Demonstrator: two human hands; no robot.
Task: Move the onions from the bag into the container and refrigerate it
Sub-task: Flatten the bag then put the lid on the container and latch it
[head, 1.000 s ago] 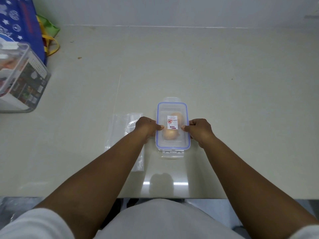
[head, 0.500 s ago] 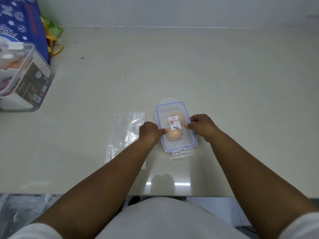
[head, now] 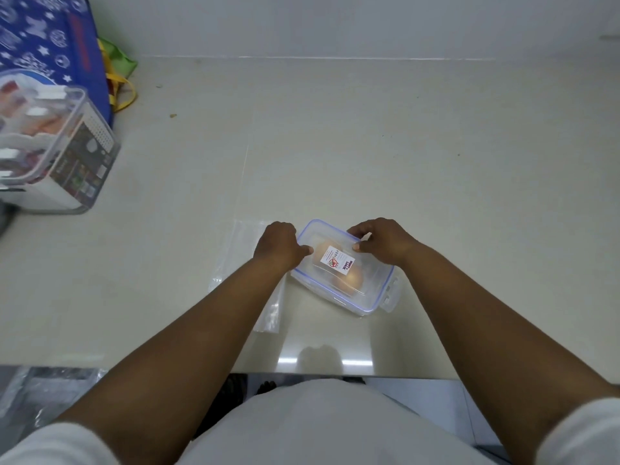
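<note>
One container (head: pixel 365 290), one bag (head: pixel 246 263), two hands (head: pixel 278 246).

Counter (head: pixel 369 156) open ahead; bin (head: pixel 57 156) far left.

From my remote seat, the onions (head: pixel 349 275) were only an orange blur through the container's (head: pixel 367 290) frosted lid, partly covered by a label (head: pixel 338 259) whose print I could not read. The left hand (head: pixel 280 246) hid the container's near-left corner and part of the clear bag (head: pixel 240 250). The blue bag (head: pixel 50 45) and the storage box (head: pixel 53 146) were cut off by the left edge, their contents smeared.
</note>
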